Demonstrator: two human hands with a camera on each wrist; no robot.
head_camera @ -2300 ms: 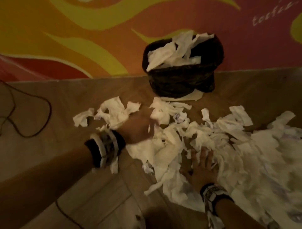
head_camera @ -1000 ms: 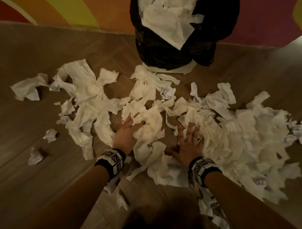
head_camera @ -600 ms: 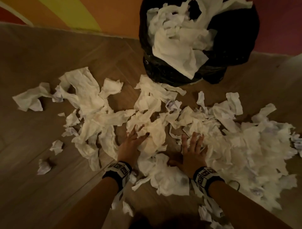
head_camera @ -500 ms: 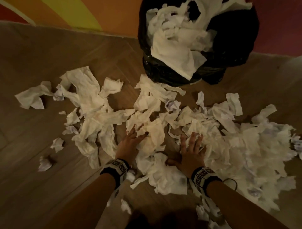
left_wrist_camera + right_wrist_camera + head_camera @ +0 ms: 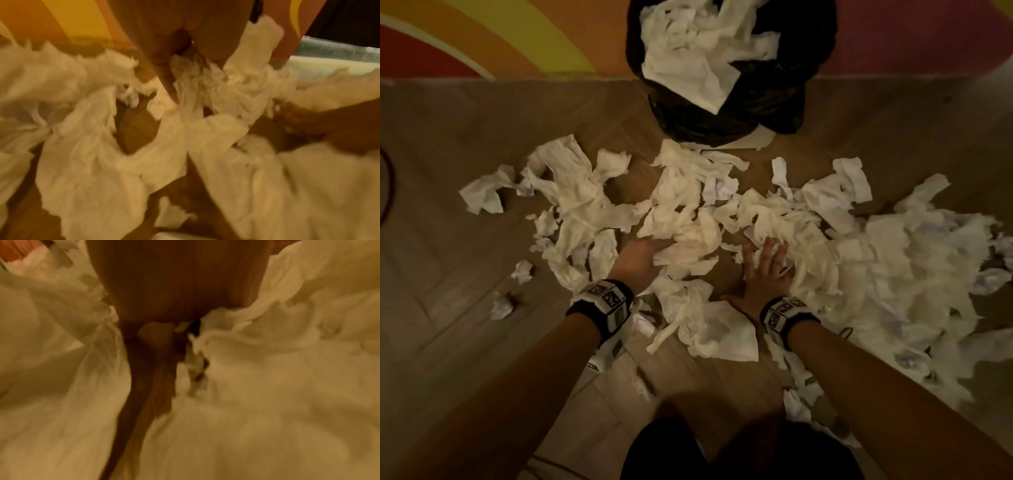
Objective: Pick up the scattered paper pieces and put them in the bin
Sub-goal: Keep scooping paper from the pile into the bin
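1. The wooden floor (image 5: 465, 144) carries everything, meeting a wall painted in orange and yellow bands (image 5: 524, 41) at 12 o'clock.
2. The paper pieces (image 5: 887, 274) are torn, crumpled white tissue, some with faint print, piled thickest toward 3 o'clock and thinning to stray scraps at 9 o'clock.
3. The bin (image 5: 774, 102), black-lined and heaped with white paper, stands at 12 o'clock against the wall.
4. The right hand (image 5: 765, 274) lies flat with fingers spread, pressing on the pile's edge.
5. The left hand (image 5: 638, 260) reaches into the paper at centre; its fingers are buried, so their pose cannot be told.
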